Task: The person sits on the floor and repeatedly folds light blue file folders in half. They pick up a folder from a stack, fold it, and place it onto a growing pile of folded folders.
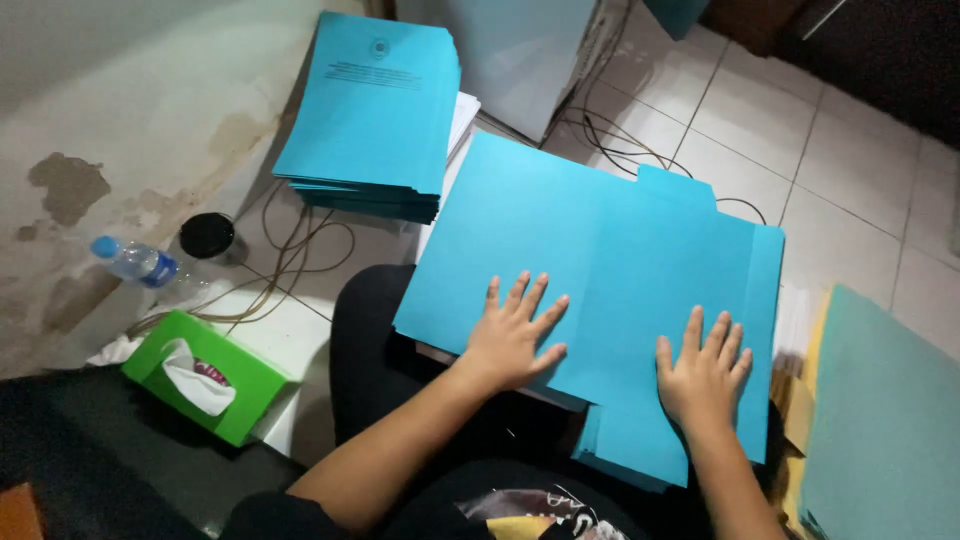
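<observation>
On the person's lap, a large bright-blue paper folder sheet [590, 250] lies flat. The left hand [510, 335] and right hand [703, 370] press on its near edge, fingers spread, holding nothing.

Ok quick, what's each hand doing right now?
Left hand: open, flat on the blue paper sheets, holding nothing.
Right hand: open, flat on the same sheets.

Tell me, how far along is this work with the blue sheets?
Looks done: a tall blue stack sits on the floor. In hand: left hand and right hand press flat on a blue cover sheet. Possibly left: white paper and a green pile alongside.
</observation>
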